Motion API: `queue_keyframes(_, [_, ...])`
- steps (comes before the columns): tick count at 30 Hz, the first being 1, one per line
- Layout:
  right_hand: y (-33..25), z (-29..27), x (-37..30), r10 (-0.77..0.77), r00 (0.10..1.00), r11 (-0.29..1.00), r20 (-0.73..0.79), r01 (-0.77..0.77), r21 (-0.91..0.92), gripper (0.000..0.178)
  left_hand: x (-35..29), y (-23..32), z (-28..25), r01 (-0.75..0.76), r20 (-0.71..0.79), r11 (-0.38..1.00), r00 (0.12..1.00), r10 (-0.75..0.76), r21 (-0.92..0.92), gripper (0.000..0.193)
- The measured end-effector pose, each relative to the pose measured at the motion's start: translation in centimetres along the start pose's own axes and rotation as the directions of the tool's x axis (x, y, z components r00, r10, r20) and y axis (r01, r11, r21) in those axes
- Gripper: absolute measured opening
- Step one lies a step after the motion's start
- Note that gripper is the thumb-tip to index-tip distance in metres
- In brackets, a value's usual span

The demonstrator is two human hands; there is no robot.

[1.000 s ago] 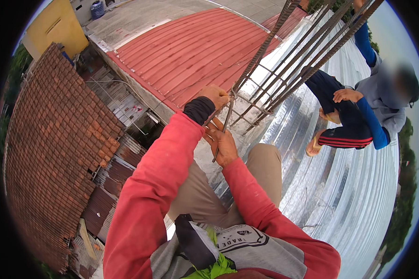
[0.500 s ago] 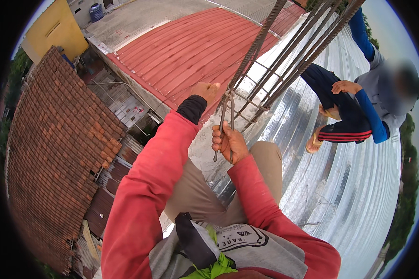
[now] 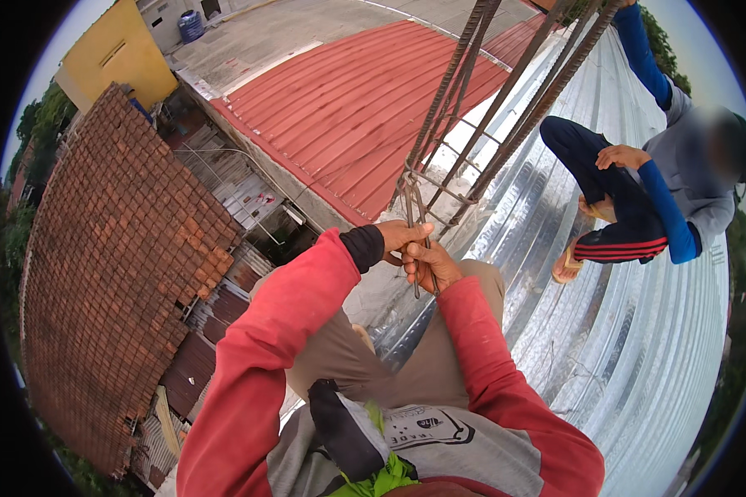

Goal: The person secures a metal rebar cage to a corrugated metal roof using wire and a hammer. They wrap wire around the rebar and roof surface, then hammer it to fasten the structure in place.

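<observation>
**Two hands, one pair of pliers**

Both our hands meet at the pliers (image 3: 410, 205), which stand just below the foot of the steel bars (image 3: 548, 102), head up at twelve o'clock beside a metal hoop (image 3: 441, 187). Our right hand (image 3: 433, 266) has its grip curled closed round the handles near their ends, probably for leverage. Our left hand (image 3: 396, 238) lies against them just above, likely to steady them; its fingers are partly hidden, so we cannot tell how far that grip closes. Nor can we tell what the pliers' head bites.

The bars rise toward one o'clock, bound by the hoop, which seems to keep them spaced. At about half past two, a co-worker (image 3: 634, 209) squats on the silver roof (image 3: 605, 331), one arm raised toward the bars, perhaps for balance.
</observation>
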State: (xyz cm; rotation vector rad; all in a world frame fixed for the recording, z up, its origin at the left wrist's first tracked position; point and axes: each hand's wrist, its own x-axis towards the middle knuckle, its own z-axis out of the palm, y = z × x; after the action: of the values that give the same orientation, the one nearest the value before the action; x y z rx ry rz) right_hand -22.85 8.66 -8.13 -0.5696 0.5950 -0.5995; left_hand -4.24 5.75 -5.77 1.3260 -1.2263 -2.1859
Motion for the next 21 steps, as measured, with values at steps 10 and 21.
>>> queue_keyframes(10, [4.2, 6.0, -2.5, -0.776, 0.558, 0.007, -0.294, -0.458, -0.889, 0.053, 4.0, -3.5, 2.5, -0.177, -0.268, 0.982, 0.951, 0.155, -0.062, 0.064])
queue_keyframes(21, [3.9, 5.0, -1.7, -0.16, 0.986, 0.981, 0.037, 0.155, 0.116, 0.037, -1.9, 0.2, 0.9, -0.041, -0.243, 0.984, 0.97, -0.002, -0.172, 0.065])
